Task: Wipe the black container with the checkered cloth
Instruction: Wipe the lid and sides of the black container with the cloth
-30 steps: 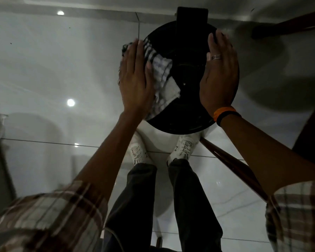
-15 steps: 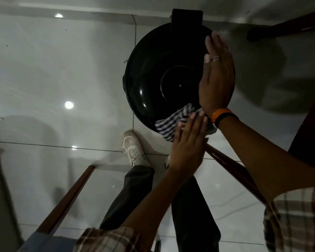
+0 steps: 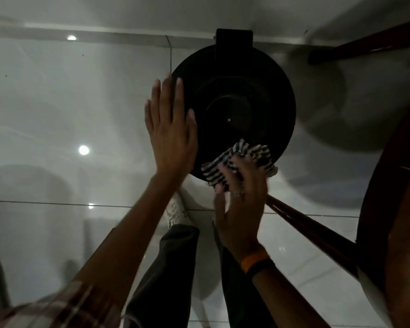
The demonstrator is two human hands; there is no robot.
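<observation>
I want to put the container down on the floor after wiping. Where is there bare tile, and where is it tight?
Bare tile lies left of the left hand and black container, out past the grout lines. Crowded: below the container, where the right hand presses the checkered cloth, with a shoe, trouser legs and wooden rail. Wooden furniture crowds the right.

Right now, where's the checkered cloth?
Head view, centre-right: checkered cloth is pressed under the right hand against the near edge of the black container; the left hand lies flat on its left side.

Black container (image 3: pixel 246 98); cloth (image 3: pixel 242 159) — black-white checks.
</observation>
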